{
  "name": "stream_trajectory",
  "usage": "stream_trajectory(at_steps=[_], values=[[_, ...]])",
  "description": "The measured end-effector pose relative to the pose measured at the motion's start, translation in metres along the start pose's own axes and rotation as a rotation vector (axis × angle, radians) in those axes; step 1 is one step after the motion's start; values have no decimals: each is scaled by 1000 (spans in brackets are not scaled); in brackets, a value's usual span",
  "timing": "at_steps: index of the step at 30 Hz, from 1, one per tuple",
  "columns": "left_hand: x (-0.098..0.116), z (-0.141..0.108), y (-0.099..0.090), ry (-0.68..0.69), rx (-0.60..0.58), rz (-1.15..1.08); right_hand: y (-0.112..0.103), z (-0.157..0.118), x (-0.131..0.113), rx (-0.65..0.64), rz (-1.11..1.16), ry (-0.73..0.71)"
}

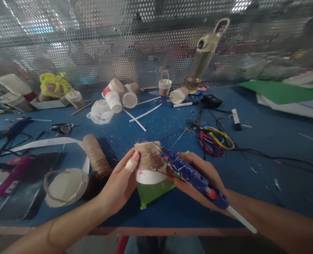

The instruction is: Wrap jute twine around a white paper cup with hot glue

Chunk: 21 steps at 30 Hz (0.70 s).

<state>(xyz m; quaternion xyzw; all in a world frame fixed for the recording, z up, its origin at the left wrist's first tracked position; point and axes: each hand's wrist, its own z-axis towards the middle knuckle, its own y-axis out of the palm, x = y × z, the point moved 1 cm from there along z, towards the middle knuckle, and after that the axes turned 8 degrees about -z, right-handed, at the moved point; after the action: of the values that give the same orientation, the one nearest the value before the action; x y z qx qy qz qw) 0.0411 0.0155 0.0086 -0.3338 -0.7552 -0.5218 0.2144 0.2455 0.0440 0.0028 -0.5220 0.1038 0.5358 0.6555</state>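
Note:
My left hand (123, 180), with a bandage on one finger, grips a paper cup (151, 177) from its left side. Brown twine (149, 157) is wound around the cup's upper part, leaving a white band bare below. In my right hand (206, 173) is a blue glue gun (188, 173) with a white glue stick (242, 219) jutting from its back. Its nozzle touches or nearly touches the twine near the cup's top. Under the cup lies a piece of green paper (156, 194). My right fingertips are partly hidden behind the glue gun.
A twine spool (96, 155) and a twine-handled cup (66, 187) stand left of my hands. Scissors (217, 139) and black cables lie to the right. Several paper cups (114, 100) and a tall bottle (202, 58) stand along the perforated metal screen (151, 46).

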Motion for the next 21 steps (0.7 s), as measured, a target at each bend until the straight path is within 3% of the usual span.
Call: stream_trajectory(at_steps=[4,6,9,14,21], values=[[1,0,0,33,-8,17,3,3,-8,146,12,-115],[2,1,-1,55,-14,24,4,2,-11,201,35,-82],[3,2,-3,102,-57,49,3,0,-11,161,107,17],[6,1,-8,126,-111,137,-3,0,-5,-50,298,125],[6,2,-11,140,-75,213,-9,4,-4,-41,315,159]])
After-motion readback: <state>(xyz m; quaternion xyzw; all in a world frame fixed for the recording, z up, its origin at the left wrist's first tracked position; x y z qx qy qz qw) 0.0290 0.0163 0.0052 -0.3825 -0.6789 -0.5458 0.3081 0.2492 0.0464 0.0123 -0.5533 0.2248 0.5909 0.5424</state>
